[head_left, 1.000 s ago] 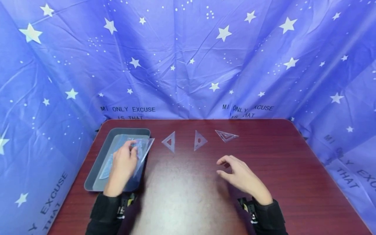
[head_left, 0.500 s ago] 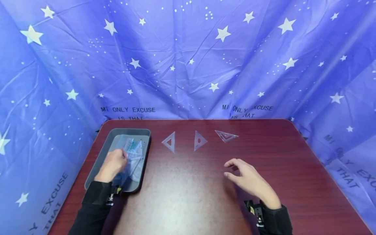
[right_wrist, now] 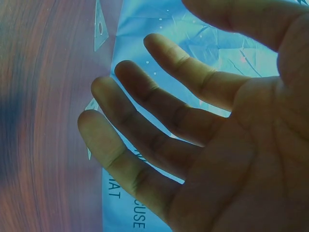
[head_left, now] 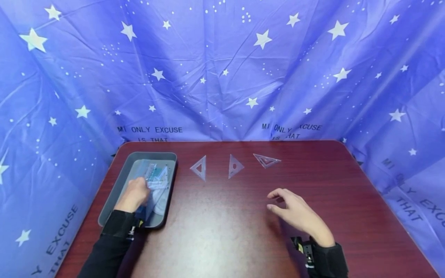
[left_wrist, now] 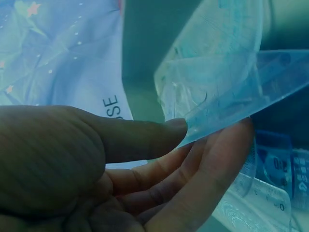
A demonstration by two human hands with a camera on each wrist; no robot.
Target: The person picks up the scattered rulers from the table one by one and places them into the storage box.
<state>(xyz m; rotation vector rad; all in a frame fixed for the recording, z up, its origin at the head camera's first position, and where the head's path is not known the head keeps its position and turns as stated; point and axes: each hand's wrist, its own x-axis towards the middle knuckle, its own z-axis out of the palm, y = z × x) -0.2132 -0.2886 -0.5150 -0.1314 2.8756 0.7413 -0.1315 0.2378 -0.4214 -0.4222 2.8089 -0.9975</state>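
My left hand (head_left: pixel 135 194) is inside the grey tray (head_left: pixel 119 190) at the left. Its thumb and index finger pinch the end of a clear plastic strip (left_wrist: pixel 219 99), ruler-like, though its full outline cannot be told. Behind it in the left wrist view shows a clear curved-edged piece (left_wrist: pixel 212 34), like a protractor. Below lie a blue plastic piece (left_wrist: pixel 275 159) and a clear piece with a printed scale (left_wrist: pixel 263 200). My right hand (head_left: pixel 297 214) hovers over the table at the right, fingers loosely bent and holding nothing.
Three small clear set squares stand in a row toward the table's back: left (head_left: pixel 202 168), middle (head_left: pixel 233 172) and right (head_left: pixel 265 164). A blue star-patterned curtain (head_left: pixel 222 69) hangs around the table (head_left: pixel 222 231).
My left hand has moved left and down into the tray, drawing back the clear plastic it held near the right rim. My right hand has shifted slightly right and toward me.
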